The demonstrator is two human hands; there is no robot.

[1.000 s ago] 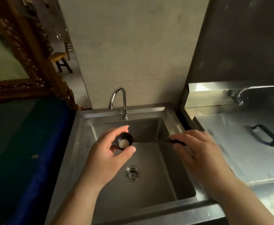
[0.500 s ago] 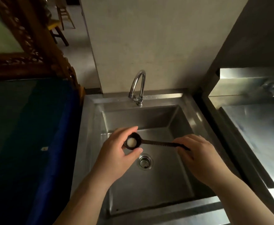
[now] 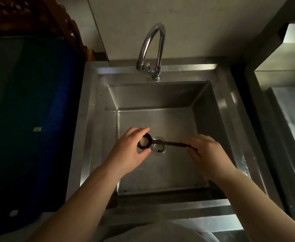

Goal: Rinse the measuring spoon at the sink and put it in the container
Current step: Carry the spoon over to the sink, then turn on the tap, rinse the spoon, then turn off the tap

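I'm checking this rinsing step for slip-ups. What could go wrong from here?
The measuring spoon holds a pale lump and sits right by the open drain; if it tips out, it may clog the strainer. The faucet shows no water, so one of the hands, left or right, must release, and the spoon could drop.

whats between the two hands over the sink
In the head view, the measuring spoon's thin dark handle spans the gap between left hand and right hand, with the sink drain below.

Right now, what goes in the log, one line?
left hand: holds measuring spoon bowl | right hand: pinches handle | over sink drain | faucet: no water
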